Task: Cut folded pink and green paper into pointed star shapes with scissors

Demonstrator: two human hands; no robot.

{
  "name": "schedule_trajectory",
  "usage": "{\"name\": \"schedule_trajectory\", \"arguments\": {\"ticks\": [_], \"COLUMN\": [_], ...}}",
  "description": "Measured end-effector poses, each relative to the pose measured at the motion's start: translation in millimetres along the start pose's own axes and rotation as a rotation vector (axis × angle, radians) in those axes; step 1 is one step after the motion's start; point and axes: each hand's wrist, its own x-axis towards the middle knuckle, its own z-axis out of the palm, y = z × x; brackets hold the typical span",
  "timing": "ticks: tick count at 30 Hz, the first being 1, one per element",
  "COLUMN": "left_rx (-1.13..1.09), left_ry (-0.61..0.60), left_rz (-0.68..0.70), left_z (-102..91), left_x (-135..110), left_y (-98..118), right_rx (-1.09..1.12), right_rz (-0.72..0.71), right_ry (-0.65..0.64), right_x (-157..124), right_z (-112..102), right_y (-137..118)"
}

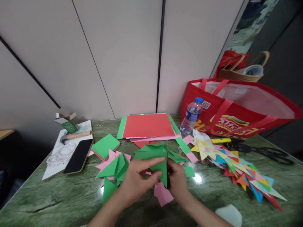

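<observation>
My left hand point(139, 179) pinches a folded piece of green paper point(162, 171) between thumb and fingers, above the middle of the table. At the paper's right edge, my right hand point(178, 179) is closed around black scissors point(168, 181). Their thin dark blade stands upright along that edge, and the fingers hide most of the handle. Behind and below the hands lie more green folded pieces point(151, 151). A pink paper piece point(163, 194) is just under the held sheet. To the left, green folded triangles point(120, 167) overlap pink ones point(110, 162).
Red sheets point(149, 125) and a green square stack point(106, 146) lie behind. A water bottle point(191, 116) stands by a red bag point(236, 110). Colourful folded pieces point(248, 175) and other scissors point(265, 151) are right. A phone point(79, 156), hammer point(75, 136) and beads point(62, 154) are left.
</observation>
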Motion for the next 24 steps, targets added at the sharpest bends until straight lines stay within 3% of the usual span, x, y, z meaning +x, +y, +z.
{"name": "schedule_trajectory", "arguments": {"ticks": [3, 8, 13, 16, 20, 24], "left_rx": [0.129, 0.382, 0.667, 0.887, 0.914, 1.021], "left_ry": [-0.060, -0.142, -0.271, -0.253, -0.297, -0.181], "left_rz": [0.031, 0.055, -0.193, -0.366, -0.515, -0.546], "left_z": [-14.2, -57.4, -101.6, -120.1, -129.5, -121.4], "left_x": [-1.3, -1.7, -4.3, -2.3, 4.3, 8.0], "left_y": [-0.4, 4.2, -6.1, -25.4, -44.6, -43.1], "right_rx": [-0.029, 0.081, -0.094, -0.299, -0.539, -0.589], "right_rz": [-0.063, -0.157, -0.189, -0.166, -0.041, 0.016], "right_ry": [0.075, 0.181, 0.280, 0.245, 0.203, 0.166], "right_x": [-1.5, -3.8, 10.4, 29.0, 52.1, 63.4], "right_z": [-0.6, -2.6, -16.3, -30.0, -47.5, -56.3], "right_y": [-2.6, -5.7, 0.1, 17.7, 49.8, 69.5]}}
